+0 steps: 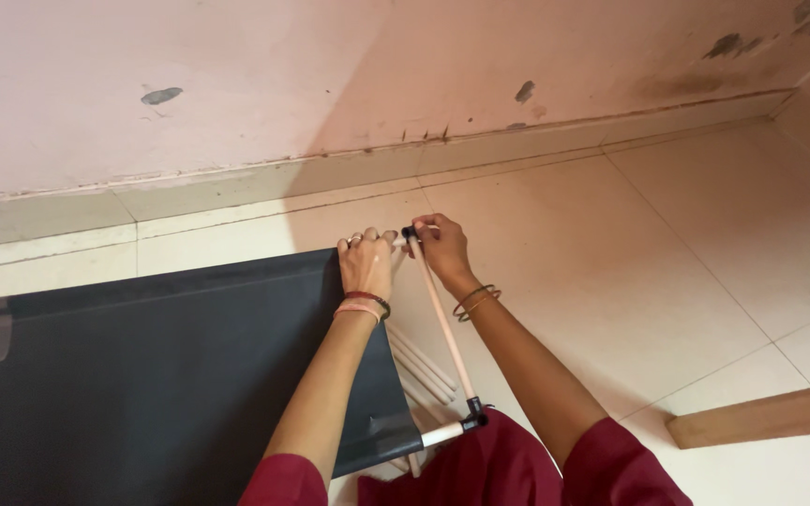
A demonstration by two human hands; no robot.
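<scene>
A dark grey fabric sheet (pixel 152 375) lies spread over the tiled floor. My left hand (pixel 366 263) grips its far right corner, where a tube end pokes out of the hem. My right hand (pixel 441 247) pinches a small black corner connector (pixel 410 231) at the top of a white tube (pixel 442 319). That tube runs toward me to a second black connector (pixel 473 412), which joins a short white tube (pixel 441 434) slid into the fabric's near hem.
Several loose white tubes (pixel 421 367) lie on the floor between the fabric edge and the held tube. A pink wall with a skirting strip (pixel 517 141) runs along the far side. A wooden board (pixel 761 415) lies at the right.
</scene>
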